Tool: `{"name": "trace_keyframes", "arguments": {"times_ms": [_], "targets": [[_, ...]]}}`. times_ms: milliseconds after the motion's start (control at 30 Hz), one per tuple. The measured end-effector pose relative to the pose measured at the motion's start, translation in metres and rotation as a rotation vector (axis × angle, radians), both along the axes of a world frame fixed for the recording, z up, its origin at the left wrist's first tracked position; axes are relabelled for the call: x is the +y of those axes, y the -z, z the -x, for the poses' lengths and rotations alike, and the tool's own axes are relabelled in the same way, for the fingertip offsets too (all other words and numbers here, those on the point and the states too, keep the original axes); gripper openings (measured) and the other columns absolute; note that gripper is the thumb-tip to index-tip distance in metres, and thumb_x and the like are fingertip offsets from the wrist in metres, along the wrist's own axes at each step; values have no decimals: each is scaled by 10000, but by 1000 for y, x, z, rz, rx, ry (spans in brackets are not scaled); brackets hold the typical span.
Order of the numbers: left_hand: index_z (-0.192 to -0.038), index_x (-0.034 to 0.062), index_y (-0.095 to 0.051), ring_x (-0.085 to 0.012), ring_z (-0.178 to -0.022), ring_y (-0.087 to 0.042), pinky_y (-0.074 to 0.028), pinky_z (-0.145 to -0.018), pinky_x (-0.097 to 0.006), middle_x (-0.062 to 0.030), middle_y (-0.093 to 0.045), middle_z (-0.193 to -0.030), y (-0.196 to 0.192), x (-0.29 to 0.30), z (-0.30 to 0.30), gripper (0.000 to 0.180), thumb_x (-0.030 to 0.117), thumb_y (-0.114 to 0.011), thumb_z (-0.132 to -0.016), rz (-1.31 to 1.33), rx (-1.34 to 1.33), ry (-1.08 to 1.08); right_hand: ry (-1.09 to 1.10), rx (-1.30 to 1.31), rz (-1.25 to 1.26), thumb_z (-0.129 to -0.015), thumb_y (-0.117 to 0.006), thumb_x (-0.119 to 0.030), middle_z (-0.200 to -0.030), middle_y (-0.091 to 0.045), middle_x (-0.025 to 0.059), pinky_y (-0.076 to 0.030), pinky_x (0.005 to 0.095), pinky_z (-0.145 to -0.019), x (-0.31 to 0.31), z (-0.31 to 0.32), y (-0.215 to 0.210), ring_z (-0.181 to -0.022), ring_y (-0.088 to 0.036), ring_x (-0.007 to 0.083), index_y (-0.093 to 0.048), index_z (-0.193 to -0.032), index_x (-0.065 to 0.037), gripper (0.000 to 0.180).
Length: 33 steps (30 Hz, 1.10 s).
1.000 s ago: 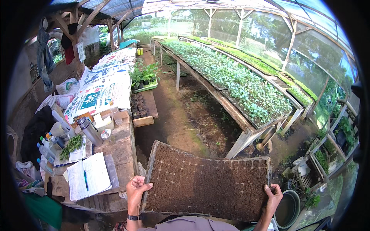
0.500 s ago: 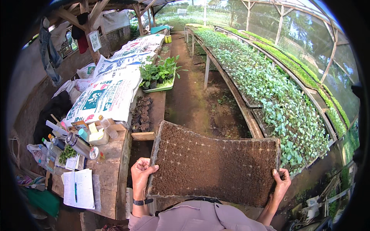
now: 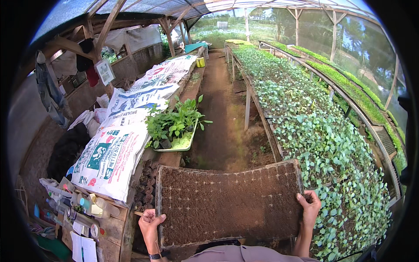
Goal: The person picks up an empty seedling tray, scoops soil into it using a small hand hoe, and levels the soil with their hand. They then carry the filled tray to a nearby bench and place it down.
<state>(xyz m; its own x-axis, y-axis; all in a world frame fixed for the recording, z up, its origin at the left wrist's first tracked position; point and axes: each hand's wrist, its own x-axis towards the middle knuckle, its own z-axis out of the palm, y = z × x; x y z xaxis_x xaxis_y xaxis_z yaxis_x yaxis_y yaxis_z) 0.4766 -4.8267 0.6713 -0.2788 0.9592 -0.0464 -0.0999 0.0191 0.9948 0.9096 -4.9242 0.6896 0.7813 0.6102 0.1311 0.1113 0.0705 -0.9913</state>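
1. 2 hands carry a soil-filled seedling tray (image 3: 229, 203), held level in front of the body, above the dirt aisle (image 3: 220, 126).
2. Left hand (image 3: 150, 225) is clamped on its left edge.
3. Right hand (image 3: 309, 208) is clamped on its right edge, beside the seedling bench (image 3: 331, 144).

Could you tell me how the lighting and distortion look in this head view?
Head view: soft daylight through the translucent roof, no harsh shadows on the soil-filled seedling tray; fisheye bends the bench of seedlings near the rim; black vignette at corners; centre sharp.
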Motion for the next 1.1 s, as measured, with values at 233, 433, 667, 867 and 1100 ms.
{"name": "trace_keyframes", "arguments": {"times_ms": [233, 433, 667, 867, 1100], "targets": [[-822, 32, -580, -17, -611, -475, -423, -598, -165, 29, -559, -726, 18, 179, -63, 218, -86, -710, -693, 26, 31, 1, 17, -8, 37, -762, -727, 10, -736, -531, -59, -356, 192, -615, 177, -56, 10, -670, -457, 35, -599, -839, -29, 155], [-832, 43, -573, -15, -622, -462, -435, -609, -170, 47, -520, -726, 0, 328, -105, 228, -86, -708, -701, 20, -33, 70, 58, -67, 82, -785, -725, -14, -751, -535, -65, -350, 184, -639, 306, -98, -14, -678, -446, 26, -598, -820, -36, 134], [-859, 28, -576, -22, -634, -478, -440, -623, -173, 27, -558, -749, 8, 472, -157, 223, -77, -708, -713, 43, -22, 75, 91, -47, 90, -788, -717, -4, -751, -544, -62, -351, 179, -637, 448, -151, -13, -671, -449, 28, -607, -837, -37, 125], [-858, 25, -577, -26, -638, -499, -442, -631, -174, 20, -569, -741, 37, 606, -217, 230, -87, -707, -705, 11, -10, 16, -27, -80, 58, -770, -737, -29, -734, -518, -70, -334, 182, -633, 617, -209, 25, -672, -432, 32, -607, -830, -36, 144], [-837, 24, -592, -34, -618, -498, -454, -619, -183, 10, -587, -748, 25, 744, -270, 221, -86, -717, -691, -41, -35, -164, -161, -36, 53, -773, -721, -29, -736, -534, -71, -343, 188, -619, 821, -277, 25, -664, -446, 20, -589, -810, -43, 137]]}}
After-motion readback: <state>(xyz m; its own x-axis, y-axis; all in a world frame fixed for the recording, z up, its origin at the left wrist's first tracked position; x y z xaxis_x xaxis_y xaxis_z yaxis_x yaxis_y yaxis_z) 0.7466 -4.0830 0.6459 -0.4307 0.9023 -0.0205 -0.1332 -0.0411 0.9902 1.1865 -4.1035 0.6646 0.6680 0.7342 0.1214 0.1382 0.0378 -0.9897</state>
